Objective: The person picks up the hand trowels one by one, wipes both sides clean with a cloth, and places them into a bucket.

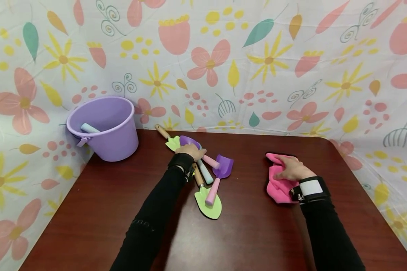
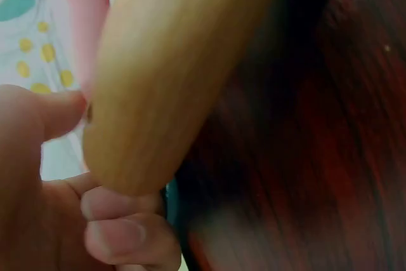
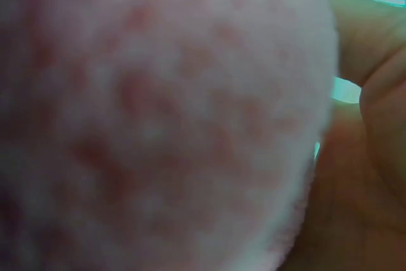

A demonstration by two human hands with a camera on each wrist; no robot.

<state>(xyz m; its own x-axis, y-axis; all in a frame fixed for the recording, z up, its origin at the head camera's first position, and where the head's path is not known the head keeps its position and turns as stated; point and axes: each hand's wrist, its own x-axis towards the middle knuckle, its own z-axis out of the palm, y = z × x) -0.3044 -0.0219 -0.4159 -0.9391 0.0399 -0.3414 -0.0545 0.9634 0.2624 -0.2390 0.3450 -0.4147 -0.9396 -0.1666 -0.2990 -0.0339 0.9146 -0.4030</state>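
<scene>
In the head view my left hand (image 1: pixel 191 150) is over a pile of small garden tools, at the neck of a purple shovel (image 1: pixel 190 140) with a pink handle (image 1: pixel 211 162). The left wrist view has its fingers (image 2: pixel 130 236) curled beside the rounded end of a wooden handle (image 2: pixel 158 87), thumb against the shovel's pink handle; part of the grasp is hidden. My right hand (image 1: pixel 295 169) grips a soft pink cloth item (image 1: pixel 280 185) on the table, thumb and fingers on its top. Fuzzy fabric (image 3: pixel 171 118) fills most of the right wrist view, blurred.
A purple bucket (image 1: pixel 122 141) at the back left holds a tool with a pale blue handle (image 1: pixel 89 128). Around my left hand lie a green trowel (image 1: pixel 208 203), a second purple shovel (image 1: pixel 225 165), a green fork-like tool (image 1: pixel 173 143) and another pale blue handle (image 1: pixel 205 172).
</scene>
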